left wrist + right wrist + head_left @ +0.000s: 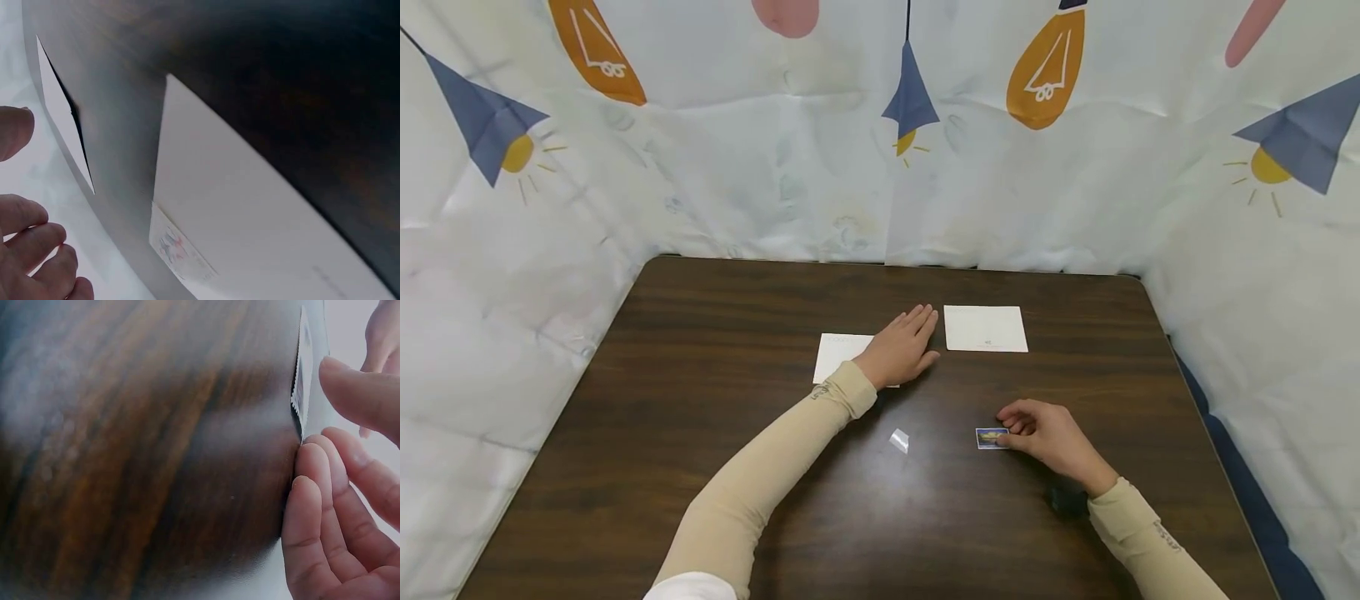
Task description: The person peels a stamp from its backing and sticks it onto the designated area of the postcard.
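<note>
My left hand [898, 346], fingers extended, lies over the right part of a white card [841, 353]. In the left wrist view this card bears a stamp [178, 250] near one corner. A second white card [987, 328] lies just to the right of the left fingertips. My right hand [1051, 435] is at a small blue-and-yellow postage stamp [989, 438] with a white perforated border. Its thumb overlaps the stamp's right end, with the other fingers curled close beside. One stamp edge stands slightly off the table in the right wrist view.
A small shiny, clear-looking piece [899, 441] lies on the dark wood table [715, 433], left of the postage stamp. A dark object [1066, 500] shows beneath the right wrist. White printed cloth [820, 183] hangs around the table's back and sides.
</note>
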Demonstrator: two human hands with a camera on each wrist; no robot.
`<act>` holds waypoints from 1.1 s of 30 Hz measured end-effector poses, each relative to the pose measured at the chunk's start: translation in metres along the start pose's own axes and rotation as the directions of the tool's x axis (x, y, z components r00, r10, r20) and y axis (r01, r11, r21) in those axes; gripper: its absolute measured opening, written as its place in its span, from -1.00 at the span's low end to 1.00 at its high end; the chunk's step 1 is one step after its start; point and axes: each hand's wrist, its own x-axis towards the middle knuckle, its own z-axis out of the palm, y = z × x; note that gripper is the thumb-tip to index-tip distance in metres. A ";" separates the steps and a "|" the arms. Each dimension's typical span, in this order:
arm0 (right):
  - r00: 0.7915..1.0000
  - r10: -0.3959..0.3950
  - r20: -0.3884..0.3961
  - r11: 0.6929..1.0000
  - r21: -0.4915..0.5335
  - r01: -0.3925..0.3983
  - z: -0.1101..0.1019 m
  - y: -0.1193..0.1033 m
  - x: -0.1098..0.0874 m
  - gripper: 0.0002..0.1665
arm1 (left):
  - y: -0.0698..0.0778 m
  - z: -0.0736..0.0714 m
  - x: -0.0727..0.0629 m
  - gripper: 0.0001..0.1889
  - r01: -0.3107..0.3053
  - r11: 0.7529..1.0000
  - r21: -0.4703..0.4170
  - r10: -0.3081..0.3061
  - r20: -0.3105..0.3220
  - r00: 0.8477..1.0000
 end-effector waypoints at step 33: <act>0.997 -0.073 0.020 0.987 -0.140 0.075 0.005 -0.008 -0.004 -0.78 | 0.033 0.009 0.052 -0.29 0.066 0.997 -0.047 -0.060 0.116 0.991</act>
